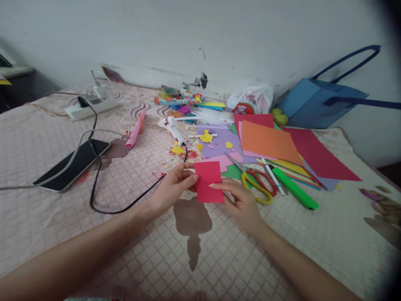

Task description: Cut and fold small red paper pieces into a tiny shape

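Observation:
A small red rectangle of paper or foam sheet [207, 177] is held up over the table in the head view. My left hand [177, 182] pinches its left edge, thumb on the near face. At the right edge, my right hand [239, 202] grips it, with one finger lying across the front. Just right of my right hand lie scissors with yellow handles [261, 192] and scissors with red handles [269, 186]. A white glue gun [173, 129] rests beyond my left hand, beside a heap of small coloured scraps [188, 154].
On the left lie a black tablet-like device [72, 165], cables and a white power strip [90, 108]. Coloured sheets [269, 140], a white marker [273, 177] and a green cutter [294, 188] are on the right. A blue bag [316, 102] stands behind, against the wall.

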`<state>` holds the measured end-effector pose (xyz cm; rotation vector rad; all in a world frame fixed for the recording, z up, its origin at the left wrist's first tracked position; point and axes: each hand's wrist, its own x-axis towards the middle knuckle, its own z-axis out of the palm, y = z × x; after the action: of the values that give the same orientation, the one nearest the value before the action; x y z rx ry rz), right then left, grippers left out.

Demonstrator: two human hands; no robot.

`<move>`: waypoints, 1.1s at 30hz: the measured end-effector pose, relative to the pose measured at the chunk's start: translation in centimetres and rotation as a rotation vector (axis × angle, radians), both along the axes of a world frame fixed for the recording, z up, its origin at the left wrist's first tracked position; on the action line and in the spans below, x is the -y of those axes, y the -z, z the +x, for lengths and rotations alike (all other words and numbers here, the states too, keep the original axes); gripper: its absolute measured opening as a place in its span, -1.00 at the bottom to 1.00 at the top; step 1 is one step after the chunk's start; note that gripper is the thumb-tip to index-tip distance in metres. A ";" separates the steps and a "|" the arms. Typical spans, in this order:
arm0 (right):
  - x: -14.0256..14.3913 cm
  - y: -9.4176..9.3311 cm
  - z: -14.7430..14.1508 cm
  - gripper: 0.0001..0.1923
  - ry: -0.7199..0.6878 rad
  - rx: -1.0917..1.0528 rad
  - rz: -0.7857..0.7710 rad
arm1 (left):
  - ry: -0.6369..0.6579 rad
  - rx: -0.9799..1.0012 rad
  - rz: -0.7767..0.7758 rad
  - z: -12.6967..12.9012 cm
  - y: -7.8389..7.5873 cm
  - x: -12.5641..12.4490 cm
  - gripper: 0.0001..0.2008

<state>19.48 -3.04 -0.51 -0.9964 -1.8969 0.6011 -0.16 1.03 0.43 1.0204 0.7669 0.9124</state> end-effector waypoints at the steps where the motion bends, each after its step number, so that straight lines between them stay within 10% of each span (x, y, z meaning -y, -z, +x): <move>1: 0.0 0.0 0.0 -0.60 0.010 0.001 0.004 | 0.020 0.004 -0.008 0.0 0.0 0.0 -0.67; 33: 0.7 0.4 -0.7 -0.65 0.171 0.053 0.044 | -0.056 -0.352 0.571 0.0 0.7 1.5 -0.63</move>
<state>18.73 -3.73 -0.92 -1.1421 -1.8403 0.4358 -0.19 -0.50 -0.27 1.7004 0.8478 1.0419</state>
